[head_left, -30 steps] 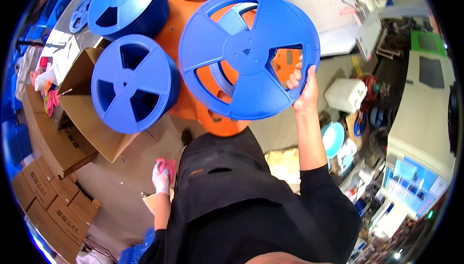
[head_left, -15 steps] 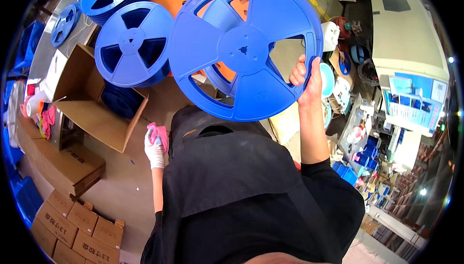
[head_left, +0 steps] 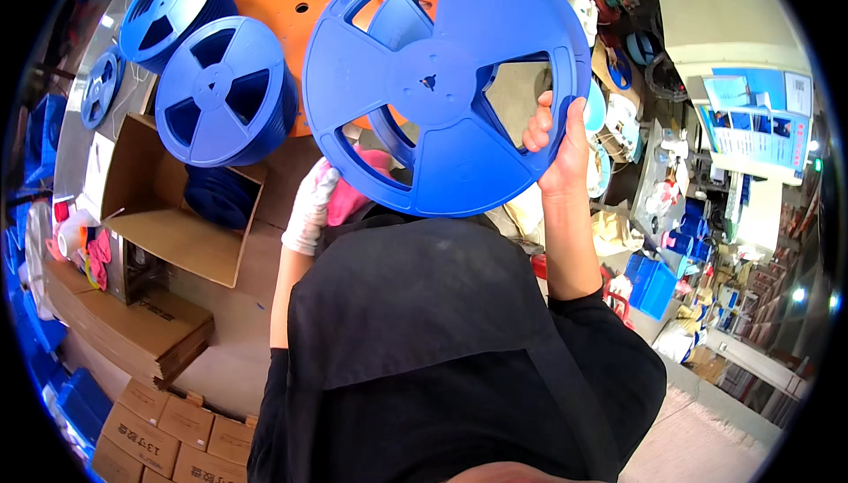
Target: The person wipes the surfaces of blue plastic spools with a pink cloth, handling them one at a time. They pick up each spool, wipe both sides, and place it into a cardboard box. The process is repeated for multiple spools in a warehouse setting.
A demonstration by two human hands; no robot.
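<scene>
— What has changed in the last second?

— The big blue reel has come up and nearer to the head camera. A second ago it covered only part of the orange tabletop; now it fills the upper middle of the view and hides most of that surface.

— Who has it?

— The right hand, bare, is clamped on the reel's right rim, thumb through one of the cut-outs and fingers behind the flange. That grip matches the earlier pictures.

— And the left?

— The left hand, in a white glove, is closed on a pink cloth. It was down by the person's side before; it has risen until it sits just under the reel's lower left edge. Whether the cloth touches the reel I cannot tell.

— So what does that mean?

— My reading: the reel is lifted clear of the stacked blue reels on the tabletop, and the cloth has been brought up to it, so wiping looks close at hand. The open cardboard box with more reels stays below left.
</scene>
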